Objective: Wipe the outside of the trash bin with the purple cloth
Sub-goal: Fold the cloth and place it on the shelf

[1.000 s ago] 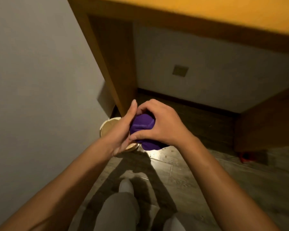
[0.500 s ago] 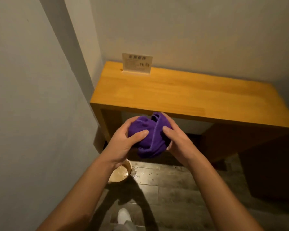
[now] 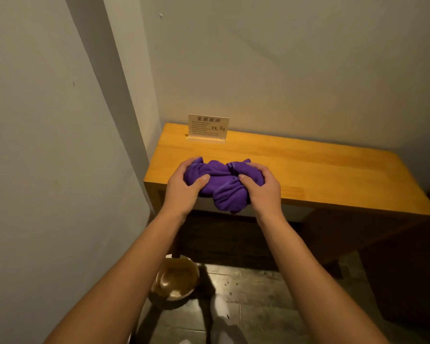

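Below, trash bin (image 3: 175, 279), contents unclear.

You are showing two bare forearms, with no sleeve reaching as far as the wrists or anywhere along the length that is in view. Your left hand (image 3: 184, 187) and right hand (image 3: 261, 189) are wearing no gloves, rings, watch or bands that can be made out. Your fingernails are looking short and plain. Low in the head view, you are wearing a white shoe (image 3: 220, 310) with a rounded toe; a sliver of another pale shoe is showing at the bottom edge, too cut off to tell more.
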### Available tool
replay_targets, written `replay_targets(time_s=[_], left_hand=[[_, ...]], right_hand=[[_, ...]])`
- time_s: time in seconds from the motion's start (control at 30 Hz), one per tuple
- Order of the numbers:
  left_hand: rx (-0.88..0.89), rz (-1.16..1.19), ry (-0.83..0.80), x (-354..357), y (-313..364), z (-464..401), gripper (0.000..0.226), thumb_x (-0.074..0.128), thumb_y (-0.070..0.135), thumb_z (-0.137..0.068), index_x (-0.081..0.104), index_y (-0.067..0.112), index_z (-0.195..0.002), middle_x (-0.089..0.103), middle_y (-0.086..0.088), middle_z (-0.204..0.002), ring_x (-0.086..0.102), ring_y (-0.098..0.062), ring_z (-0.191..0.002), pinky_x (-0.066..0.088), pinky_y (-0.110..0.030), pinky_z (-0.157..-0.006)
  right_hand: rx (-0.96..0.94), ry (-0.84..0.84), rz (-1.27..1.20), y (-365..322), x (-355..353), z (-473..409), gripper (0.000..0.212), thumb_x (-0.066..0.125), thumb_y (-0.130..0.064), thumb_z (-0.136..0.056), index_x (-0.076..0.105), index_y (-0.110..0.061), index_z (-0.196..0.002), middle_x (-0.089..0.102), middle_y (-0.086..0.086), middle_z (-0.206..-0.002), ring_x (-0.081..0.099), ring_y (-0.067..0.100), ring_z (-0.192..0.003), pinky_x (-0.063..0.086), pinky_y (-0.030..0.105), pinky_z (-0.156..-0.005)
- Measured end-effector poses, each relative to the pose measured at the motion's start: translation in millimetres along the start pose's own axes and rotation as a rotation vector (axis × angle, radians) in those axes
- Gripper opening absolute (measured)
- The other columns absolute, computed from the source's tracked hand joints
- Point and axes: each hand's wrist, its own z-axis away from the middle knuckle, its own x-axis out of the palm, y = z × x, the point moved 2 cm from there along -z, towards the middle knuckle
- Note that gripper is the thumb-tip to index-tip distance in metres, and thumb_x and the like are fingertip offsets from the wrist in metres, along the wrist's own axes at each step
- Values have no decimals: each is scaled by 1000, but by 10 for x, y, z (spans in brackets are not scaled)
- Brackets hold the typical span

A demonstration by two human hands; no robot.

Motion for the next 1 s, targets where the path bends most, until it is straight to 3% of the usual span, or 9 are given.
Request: replay_targets(time_s=[0.2,0.33,0.43,0.53,0.67,0.77,0.83,0.9,1.0], left_hand=[[-4,-177,49,32,-133,-546,51,79,28,-87,56,36,-131,56,25,-118,58,-7,-116,55,-25,-91],[-45,-294,101,122,-341,-895,55,78,27,-88,55,24,-138,59,7,-131,56,-14,-122,52,-34,-100],[-68,-429,136,187,-507,-1073,58,77,33,-88,53,23,-140,57,3,-136,53,-14,-123,50,-30,-98],[-66,-598,119,205,-683,-1166,61,76,39,-87,52,23,-141,57,1,-137,53,-15,-123,46,-26,-95],[-54,-877,70,180,-818,-1150,69,76,46,-84,48,23,-143,53,-3,-138,50,-22,-125,45,-40,-103],[153,-1132,174,224,-759,-1063,55,66,57,-85,57,22,-127,56,-4,-125,50,-23,-115,43,-40,-95],[247,-1191,117,362,-714,-998,49,57,67,-85,64,23,-105,59,1,-104,51,-19,-99,42,-36,-85],[178,-1222,-24,515,-730,-974,47,58,70,-84,68,24,-93,58,4,-94,50,-17,-93,43,-36,-83],[66,-1138,-95,619,-715,-1017,25,67,48,-90,69,23,-91,55,7,-91,52,-18,-95,44,-33,-83]], right_hand=[[-48,-43,110,134,224,-688,35,76,-18,-90,66,-21,-124,68,-3,-120,64,13,-110,57,35,-94],[-38,-40,165,307,400,-1162,36,79,-26,-88,67,-23,-122,68,-7,-116,63,14,-107,53,28,-89],[6,-49,245,450,497,-1394,40,76,-38,-91,65,-24,-126,67,-8,-117,62,14,-108,46,14,-77],[33,-80,381,601,555,-1492,47,68,-48,-95,59,-24,-135,66,-4,-127,62,16,-112,51,24,-83],[13,-221,646,703,497,-1461,53,57,-50,-99,52,-25,-146,60,2,-141,56,26,-126,49,40,-101],[-144,-248,898,668,361,-1497,50,57,-48,-96,54,-31,-143,56,4,-143,49,30,-130,46,44,-103],[-168,-229,944,611,340,-1567,42,61,-48,-94,61,-30,-132,61,4,-131,54,27,-121,50,42,-94],[-114,-259,986,581,384,-1660,32,65,-46,-95,65,-26,-120,63,3,-119,59,25,-113,50,37,-84],[-108,-246,982,527,424,-1761,15,66,-39,-96,68,-24,-100,62,2,-108,59,26,-109,45,34,-78]])
